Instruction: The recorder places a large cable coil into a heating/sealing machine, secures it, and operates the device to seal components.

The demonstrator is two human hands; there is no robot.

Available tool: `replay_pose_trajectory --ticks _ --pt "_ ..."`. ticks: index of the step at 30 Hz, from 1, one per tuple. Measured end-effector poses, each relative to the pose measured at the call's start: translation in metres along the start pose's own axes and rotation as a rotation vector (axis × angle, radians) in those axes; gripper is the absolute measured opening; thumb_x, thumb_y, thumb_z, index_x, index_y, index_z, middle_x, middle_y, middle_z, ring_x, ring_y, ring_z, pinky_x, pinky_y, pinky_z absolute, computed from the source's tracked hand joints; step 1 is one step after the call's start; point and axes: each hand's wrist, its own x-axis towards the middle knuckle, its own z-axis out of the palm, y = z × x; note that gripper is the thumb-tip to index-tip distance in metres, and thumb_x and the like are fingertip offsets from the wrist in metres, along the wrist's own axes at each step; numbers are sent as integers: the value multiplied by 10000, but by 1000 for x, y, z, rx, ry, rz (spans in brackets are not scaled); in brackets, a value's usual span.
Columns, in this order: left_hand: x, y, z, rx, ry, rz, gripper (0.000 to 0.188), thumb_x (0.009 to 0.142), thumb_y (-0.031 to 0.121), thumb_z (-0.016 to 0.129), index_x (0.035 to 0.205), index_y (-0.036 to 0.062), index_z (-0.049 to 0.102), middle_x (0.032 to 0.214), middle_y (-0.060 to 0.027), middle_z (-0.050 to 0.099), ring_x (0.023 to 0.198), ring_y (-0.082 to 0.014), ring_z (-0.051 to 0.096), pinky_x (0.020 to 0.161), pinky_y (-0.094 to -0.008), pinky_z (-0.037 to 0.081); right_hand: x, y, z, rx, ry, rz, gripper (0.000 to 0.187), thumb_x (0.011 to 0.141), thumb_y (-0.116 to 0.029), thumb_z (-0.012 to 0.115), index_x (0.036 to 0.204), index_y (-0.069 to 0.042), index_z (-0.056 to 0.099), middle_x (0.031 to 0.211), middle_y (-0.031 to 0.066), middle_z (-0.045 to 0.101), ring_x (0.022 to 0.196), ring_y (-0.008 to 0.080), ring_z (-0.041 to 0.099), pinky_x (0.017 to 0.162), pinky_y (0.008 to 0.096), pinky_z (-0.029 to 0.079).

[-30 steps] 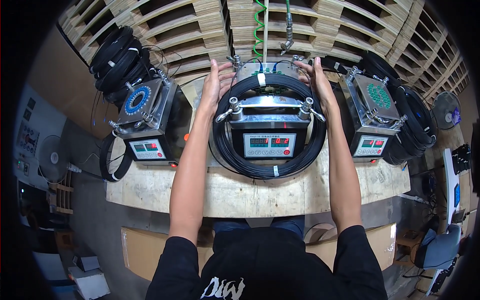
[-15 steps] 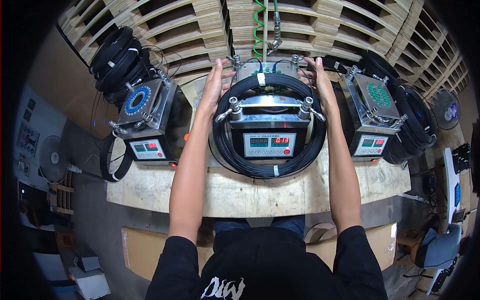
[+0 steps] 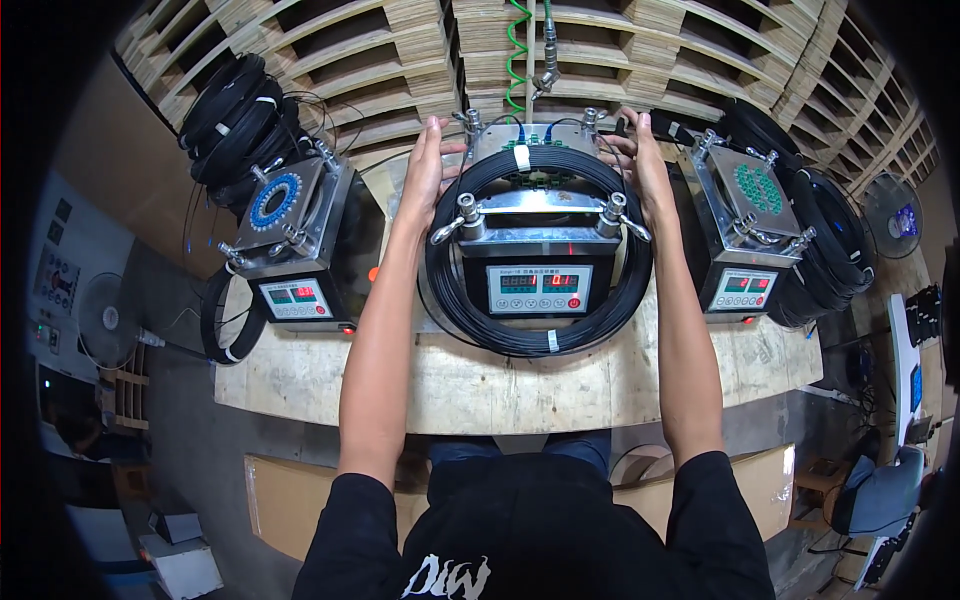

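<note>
A coil of black cable (image 3: pixel 632 290), bound with white ties, hangs around the middle bench machine (image 3: pixel 478 240), which has a steel top, corner clamps and a red-lit display. My left hand (image 3: pixel 428 180) is at the coil's upper left, fingers stretched out and apart, beside the left rear clamp. On the other side my right hand (image 3: pixel 648 175) mirrors it, fingers spread near the right rear clamp. The palms or wrists lie close against the cable; whether they press on it I cannot tell. Green connectors and blue plugs (image 3: pixel 548 134) show on the top plate behind the coil.
A machine with a blue connector ring (image 3: pixel 272 200) stands left, one with green connectors (image 3: pixel 758 190) right. Black cable coils (image 3: pixel 225 130) pile beyond the left machine, more coils (image 3: pixel 830 240) on the right. An air hose nozzle (image 3: pixel 547 75) hangs before wooden pallets (image 3: pixel 630 50).
My hands stay beside the coil, with small shifts of the fingers, most plainly on the right. The hanging nozzle has swung slightly, and the readings on the displays have changed.
</note>
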Motion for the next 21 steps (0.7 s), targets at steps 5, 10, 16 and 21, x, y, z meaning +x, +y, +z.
replay_pose_trajectory --ticks 5,10,16,21 --pt "-4 1 4 25 2 2 766 1008 685 386 1494 93 405 1143 -141 601 759 -177 652 562 -234 488 -6 -4 -1 -150 42 -10 762 1015 -699 321 1570 -178 361 1184 168 641 840 132 656 618 209 494" --pt "-7 6 4 58 18 36 741 1020 645 417 1487 70 387 1136 -147 574 764 -210 676 595 -261 534 -13 -10 5 -185 31 -20 774 1013 -706 315 1578 -178 346 1192 179 660 746 95 590 622 211 457" --pt "-12 9 15 -2 130 48 705 1029 630 406 1514 119 375 1133 -147 589 773 -159 687 477 -187 474 -10 -9 4 -105 7 8 757 1020 -696 303 1584 -192 325 1202 203 656 740 92 587 629 200 450" --pt "-8 7 6 -15 62 24 708 1028 621 424 1516 116 338 1151 -157 566 802 -220 684 576 -253 534 -12 -9 9 -82 48 -24 730 1019 -681 342 1575 -207 334 1185 178 622 740 131 626 609 222 494"
